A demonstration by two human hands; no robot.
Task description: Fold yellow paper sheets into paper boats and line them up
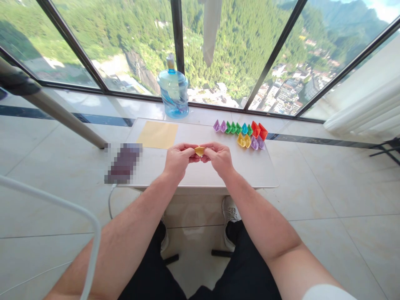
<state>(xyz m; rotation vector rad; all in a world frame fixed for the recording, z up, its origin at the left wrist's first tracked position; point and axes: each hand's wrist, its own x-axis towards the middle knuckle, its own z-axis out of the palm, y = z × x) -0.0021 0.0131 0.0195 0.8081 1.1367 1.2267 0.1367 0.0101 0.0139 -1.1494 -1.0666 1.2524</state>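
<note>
A small folded yellow paper [199, 151] is held between both hands above the middle of the white table [218, 179]. My left hand [179, 157] pinches its left end, thumb on the near side. Its right end is in the closed fingers of my right hand [220, 157]. Fingertips hide parts of the paper. Beyond my left hand lies a flat sheet of yellow paper [158, 134]. To the right of my right hand stand folded paper boats in rows: purple boats [219, 126], green boats [234, 128], a blue boat [245, 128], red boats [259, 130] and yellow boats [243, 141].
A blurred-out dark object [123, 163] with a cable lies at the table's left edge. Behind the table a large blue water bottle [173, 91] stands by the window. A pale pole [67, 110] slants in from the left, and a white curved tube [93, 233] crosses the lower left.
</note>
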